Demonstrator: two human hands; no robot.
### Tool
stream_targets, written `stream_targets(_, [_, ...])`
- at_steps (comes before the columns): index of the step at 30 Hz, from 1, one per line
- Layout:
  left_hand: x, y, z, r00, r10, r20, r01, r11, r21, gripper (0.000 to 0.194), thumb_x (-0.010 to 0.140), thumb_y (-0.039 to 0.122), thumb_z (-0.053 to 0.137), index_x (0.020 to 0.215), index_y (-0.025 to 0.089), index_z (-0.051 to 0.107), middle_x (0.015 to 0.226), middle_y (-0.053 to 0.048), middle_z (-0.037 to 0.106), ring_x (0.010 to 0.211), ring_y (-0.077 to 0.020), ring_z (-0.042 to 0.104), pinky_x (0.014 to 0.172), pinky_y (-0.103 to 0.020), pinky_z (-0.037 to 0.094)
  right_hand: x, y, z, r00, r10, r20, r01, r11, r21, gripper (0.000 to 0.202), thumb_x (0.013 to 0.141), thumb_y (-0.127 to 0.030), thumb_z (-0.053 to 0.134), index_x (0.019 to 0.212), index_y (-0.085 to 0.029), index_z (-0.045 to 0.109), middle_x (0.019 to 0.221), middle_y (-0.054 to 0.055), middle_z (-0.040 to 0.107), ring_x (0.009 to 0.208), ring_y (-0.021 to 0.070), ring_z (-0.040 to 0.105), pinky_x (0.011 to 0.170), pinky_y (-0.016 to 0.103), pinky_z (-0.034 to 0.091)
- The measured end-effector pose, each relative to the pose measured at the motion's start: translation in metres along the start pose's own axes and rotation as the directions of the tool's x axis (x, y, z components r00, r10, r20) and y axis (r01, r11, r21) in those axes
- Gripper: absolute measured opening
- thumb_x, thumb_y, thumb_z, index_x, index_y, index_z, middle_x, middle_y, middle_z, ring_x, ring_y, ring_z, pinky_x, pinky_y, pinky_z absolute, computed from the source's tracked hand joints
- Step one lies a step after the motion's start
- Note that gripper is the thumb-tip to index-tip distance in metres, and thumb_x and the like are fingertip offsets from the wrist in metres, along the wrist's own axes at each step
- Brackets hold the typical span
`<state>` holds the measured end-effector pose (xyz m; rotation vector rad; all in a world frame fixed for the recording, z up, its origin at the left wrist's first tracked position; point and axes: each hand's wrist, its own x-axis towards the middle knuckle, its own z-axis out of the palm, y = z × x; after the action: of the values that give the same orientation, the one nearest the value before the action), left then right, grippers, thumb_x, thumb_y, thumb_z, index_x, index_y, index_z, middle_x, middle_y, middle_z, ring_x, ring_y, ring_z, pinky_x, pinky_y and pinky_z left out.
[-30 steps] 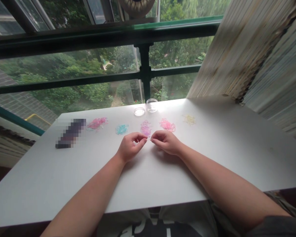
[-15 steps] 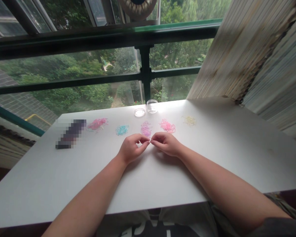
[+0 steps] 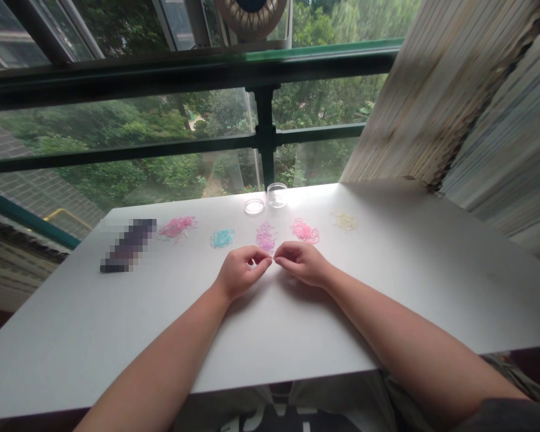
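Observation:
My left hand (image 3: 243, 271) is closed in a pinch, thumb against fingertips, just in front of a purple pile of small bands (image 3: 266, 236). Facing it, my right hand (image 3: 302, 263) pinches too, its fingertips almost touching those of the left. Whatever lies between the fingertips is too small to make out. A pink-red pile (image 3: 305, 230) is behind my right hand, and a blue pile (image 3: 222, 238) lies behind and left of my left hand. Farther out are a pink pile (image 3: 178, 227) at the left and a pale yellow pile (image 3: 345, 221) at the right.
On the white table (image 3: 252, 354), a clear round container (image 3: 277, 195) and a clear lid (image 3: 254, 207) stand near the back edge. A blurred dark object (image 3: 130, 245) lies at the left. Behind the table are a green railing (image 3: 162, 72) and a curtain (image 3: 400, 90) at the right.

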<state>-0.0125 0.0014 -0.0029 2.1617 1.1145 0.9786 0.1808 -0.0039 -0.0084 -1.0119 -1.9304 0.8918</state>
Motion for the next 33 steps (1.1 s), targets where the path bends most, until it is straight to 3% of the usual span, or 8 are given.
stream_targets(12, [0.0005, -0.0046, 0.0, 0.997, -0.071, 0.01, 0.071, 0.994, -0.077, 0.015, 0.078, 0.029, 0.06, 0.076, 0.015, 0.065, 0.068, -0.002, 0.064, 0.062, -0.011, 0.054, 0.058, -0.021, 0.042, 0.0004, 0.0023, -0.0008, 0.999, 0.03, -0.02, -0.03, 0.999, -0.012, 0.008, 0.077, -0.019, 0.054, 0.079, -0.016, 0.062, 0.069, 0.001, 0.06, 0.058, 0.0101, 0.049, 0.055, 0.022, 0.039])
stream_targets(23, [-0.0002, -0.0033, 0.0005, 0.998, -0.067, 0.006, 0.067, 0.996, -0.062, 0.015, 0.077, 0.03, 0.06, 0.076, 0.016, 0.065, 0.069, -0.003, 0.066, 0.062, -0.0116, 0.056, 0.058, -0.021, 0.043, -0.0018, -0.0009, -0.0008, 0.998, 0.052, 0.042, -0.056, 0.995, 0.083, 0.013, 0.076, -0.027, 0.061, 0.082, -0.015, 0.059, 0.058, -0.004, 0.049, 0.052, 0.0085, 0.043, 0.049, 0.02, 0.036])
stream_targets(33, [-0.0003, -0.0003, 0.0004, 0.998, -0.057, 0.014, 0.057, 0.997, -0.049, 0.015, 0.076, 0.029, 0.06, 0.077, 0.016, 0.067, 0.072, -0.004, 0.068, 0.064, -0.0123, 0.057, 0.059, -0.023, 0.044, 0.0006, 0.0021, -0.0004, 0.998, 0.058, -0.004, -0.057, 0.998, 0.03, 0.008, 0.077, -0.023, 0.057, 0.076, -0.016, 0.061, 0.063, -0.001, 0.057, 0.055, 0.0094, 0.046, 0.052, 0.021, 0.038])
